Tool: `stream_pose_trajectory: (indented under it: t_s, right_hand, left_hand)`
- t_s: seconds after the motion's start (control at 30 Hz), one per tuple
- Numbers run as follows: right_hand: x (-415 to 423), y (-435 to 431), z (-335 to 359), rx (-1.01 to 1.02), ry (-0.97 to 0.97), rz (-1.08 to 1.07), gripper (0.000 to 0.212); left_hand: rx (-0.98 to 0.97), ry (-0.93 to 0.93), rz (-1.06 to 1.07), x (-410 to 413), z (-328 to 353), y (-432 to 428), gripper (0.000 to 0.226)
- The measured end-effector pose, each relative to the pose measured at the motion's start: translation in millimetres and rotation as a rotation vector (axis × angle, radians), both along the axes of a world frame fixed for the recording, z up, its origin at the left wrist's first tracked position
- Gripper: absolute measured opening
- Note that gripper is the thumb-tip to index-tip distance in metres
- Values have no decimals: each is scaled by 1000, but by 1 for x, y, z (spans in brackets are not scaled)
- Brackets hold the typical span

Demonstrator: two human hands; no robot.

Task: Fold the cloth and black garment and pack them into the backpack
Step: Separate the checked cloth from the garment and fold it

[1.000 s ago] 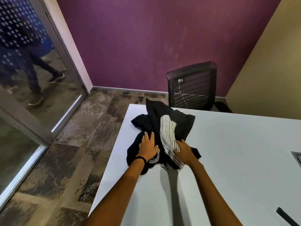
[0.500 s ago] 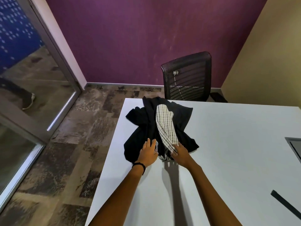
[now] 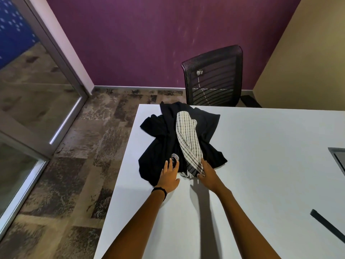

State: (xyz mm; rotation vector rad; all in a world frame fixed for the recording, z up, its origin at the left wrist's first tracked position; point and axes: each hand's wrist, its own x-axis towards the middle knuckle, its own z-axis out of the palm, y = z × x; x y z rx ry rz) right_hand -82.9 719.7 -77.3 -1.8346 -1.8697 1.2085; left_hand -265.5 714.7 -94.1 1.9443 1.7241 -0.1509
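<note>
My left grip (image 3: 169, 176) lies flat on the garment (image 3: 158, 139), holding nothing; my right grip (image 3: 208, 173), fingers straight, touches the cloth (image 3: 187, 135) draped atop it. Chair (image 3: 212, 77) beyond the worktop (image 3: 261, 165).

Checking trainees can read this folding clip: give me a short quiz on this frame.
1. True or false: the checked cloth lies on top of the black garment.
2. The left hand rests its fingers on: A) the black garment, B) the checked cloth, C) neither.
3. Fill in: the ___ hand touches the checked cloth's near end.

Key: 1. True. 2. A. 3. Right: the right hand.
</note>
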Motion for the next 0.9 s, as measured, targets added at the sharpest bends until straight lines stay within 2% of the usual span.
stream_pose_trajectory:
  t_s: [0.1,0.3,0.43,0.57,0.63,0.73,0.83,0.9]
  right_hand:
    - [-1,1,-10,-23,41,11,72]
    - [-4,6,-39,-60,-7,31,75]
    - [-9,11,-52,-97,9,69,76]
    - [-13,18,-56,-111,18,87,94]
    - [-16,24,-57,-103,2,93,78]
    - [-23,30,-59,7,-42,8,66]
    - [-31,34,-52,141,-87,-186,34]
    - [-33,38,-46,202,-101,-242,13]
  left_hand:
    - [34,40,-10,5,-13,-1,74]
    - [110,116,-61,0,-33,0,74]
    - [167,178,-115,-7,-45,5,91]
    - [216,176,-85,-8,-48,11,88]
    - [211,221,-90,-10,-49,15,77]
    - [218,252,-60,-19,-47,26,72]
    - [184,207,-87,-25,-43,31,71]
    - [206,139,-93,-27,-41,30,71]
